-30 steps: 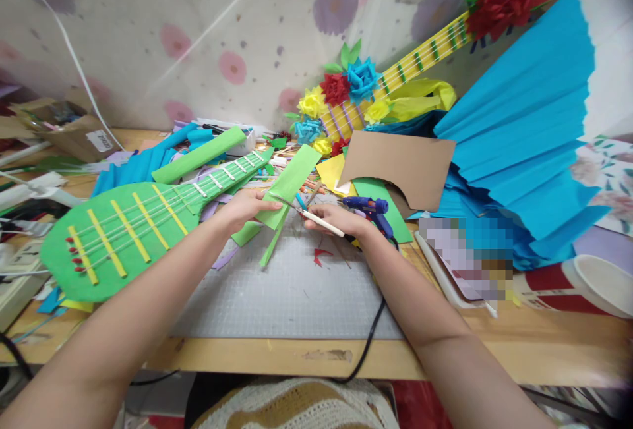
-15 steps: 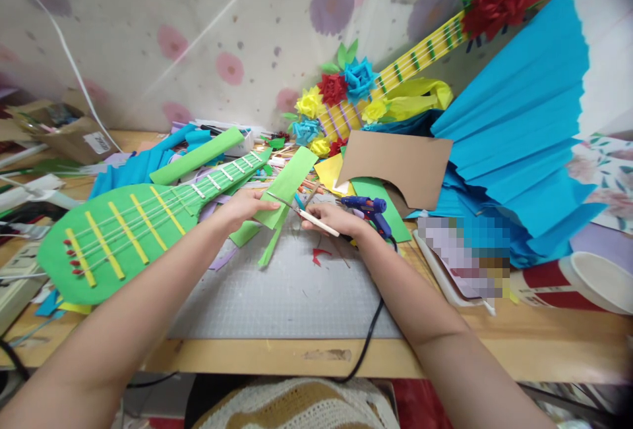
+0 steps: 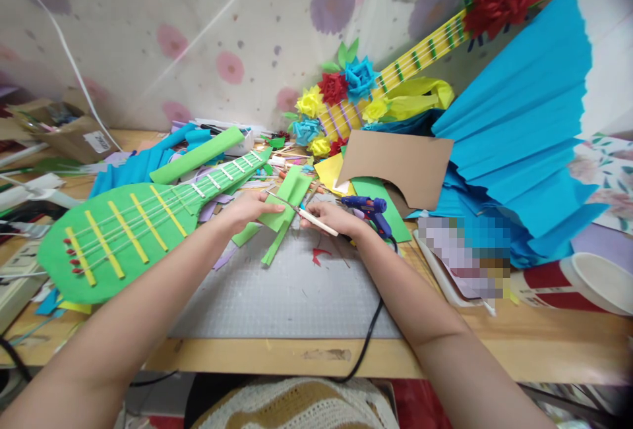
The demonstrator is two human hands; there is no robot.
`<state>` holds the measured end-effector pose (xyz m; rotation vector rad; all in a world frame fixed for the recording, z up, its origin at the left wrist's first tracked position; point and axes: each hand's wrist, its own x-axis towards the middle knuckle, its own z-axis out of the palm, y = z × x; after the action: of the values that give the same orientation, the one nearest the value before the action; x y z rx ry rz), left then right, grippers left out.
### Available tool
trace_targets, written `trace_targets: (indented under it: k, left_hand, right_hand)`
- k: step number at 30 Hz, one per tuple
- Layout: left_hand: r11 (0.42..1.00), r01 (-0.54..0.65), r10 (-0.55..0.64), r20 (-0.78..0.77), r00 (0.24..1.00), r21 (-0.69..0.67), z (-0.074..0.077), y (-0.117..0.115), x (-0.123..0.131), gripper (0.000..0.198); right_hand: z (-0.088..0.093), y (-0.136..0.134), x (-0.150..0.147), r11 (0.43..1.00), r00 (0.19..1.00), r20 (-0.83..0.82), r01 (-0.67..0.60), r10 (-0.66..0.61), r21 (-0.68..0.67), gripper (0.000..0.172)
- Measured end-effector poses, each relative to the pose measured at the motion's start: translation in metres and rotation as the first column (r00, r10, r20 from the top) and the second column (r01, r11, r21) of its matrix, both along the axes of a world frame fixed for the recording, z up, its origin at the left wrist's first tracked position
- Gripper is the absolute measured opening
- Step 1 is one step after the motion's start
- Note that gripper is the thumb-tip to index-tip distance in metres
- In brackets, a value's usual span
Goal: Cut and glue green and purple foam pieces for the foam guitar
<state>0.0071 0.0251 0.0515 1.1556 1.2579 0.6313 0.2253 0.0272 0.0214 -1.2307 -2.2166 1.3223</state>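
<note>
Between thumb and fingers, my left hand (image 3: 251,210) pinches a piece of green paper (image 3: 293,186) above the cutting mat (image 3: 237,310). A narrower green strip hangs down below it. My right hand (image 3: 330,214) is closed on white-handled scissors (image 3: 316,221), whose blades point left and lie across the green paper close to my left fingertips. To the left lies a green paper lute (image 3: 113,238) with yellow bars and white strings. A blue glue gun (image 3: 368,208) rests just right of my right hand.
Brown cardboard (image 3: 395,162) with a curved cutout stands behind the glue gun. A flower-decked yellow paper instrument (image 3: 420,57) leans at the back. Blue pleated paper (image 3: 524,126) rises on the right, above a paper cup (image 3: 568,281). A black cable (image 3: 368,343) crosses the table's front edge.
The upper part of the green paper has folded down and now stands lower, creased near the scissors. Both hands have stayed almost in place.
</note>
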Motion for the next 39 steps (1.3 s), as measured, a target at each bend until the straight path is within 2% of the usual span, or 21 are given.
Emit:
trace_targets:
  k: [4, 8, 10, 13, 16, 19, 23, 27, 31, 39]
  left_hand:
    - [0.990, -0.125, 0.123, 0.035, 0.992, 0.063, 0.002, 0.003, -0.003, 0.028]
    - [0.932, -0.353, 0.344, 0.099, 0.934, 0.083, 0.006, 0.004, -0.006, 0.034]
    - [0.901, -0.430, 0.415, 0.168, 0.894, 0.062, 0.006, 0.002, -0.005, 0.036]
    - [0.856, -0.514, 0.474, 0.301, 0.827, 0.065, -0.001, -0.002, 0.001, 0.037]
    - [0.812, -0.581, 0.497, 0.452, 0.741, 0.059, -0.014, -0.007, 0.007, 0.038]
    - [0.808, -0.587, 0.463, 0.568, 0.681, 0.045, -0.028, -0.011, 0.008, 0.041]
    - [0.835, -0.548, 0.408, 0.614, 0.676, 0.048, -0.040, -0.017, 0.003, 0.040]
    - [0.825, -0.565, 0.414, 0.655, 0.632, 0.023, -0.042, -0.018, -0.006, 0.038]
    - [0.816, -0.578, 0.437, 0.677, 0.592, -0.022, -0.042, -0.018, -0.010, 0.037]
    - [0.807, -0.590, 0.439, 0.642, 0.629, 0.027, -0.044, -0.019, -0.007, 0.040]
  right_hand:
    - [-0.004, 0.000, -0.003, 0.991, 0.990, -0.047, 0.135, -0.135, -0.010, 0.050]
    - [-0.010, 0.000, -0.007, 0.967, 0.956, -0.147, 0.253, -0.254, -0.025, 0.050]
    - [-0.011, -0.001, -0.010, 0.955, 0.944, -0.156, 0.296, -0.292, 0.002, 0.049]
    - [-0.008, -0.006, -0.012, 0.947, 0.952, -0.084, 0.301, -0.293, 0.110, 0.046]
    - [-0.002, -0.012, -0.014, 0.954, 0.970, 0.033, 0.232, -0.242, 0.191, 0.042]
    - [0.001, -0.016, -0.014, 0.961, 0.974, 0.123, 0.159, -0.191, 0.227, 0.040]
    - [-0.002, -0.017, -0.012, 0.946, 0.970, 0.201, 0.065, -0.134, 0.319, 0.040]
    - [-0.004, -0.018, -0.012, 0.923, 0.958, 0.264, -0.002, -0.108, 0.384, 0.042]
    - [-0.005, -0.019, -0.015, 0.923, 0.954, 0.273, 0.010, -0.124, 0.385, 0.043]
    - [-0.005, -0.022, -0.018, 0.916, 0.947, 0.292, 0.006, -0.133, 0.401, 0.045]
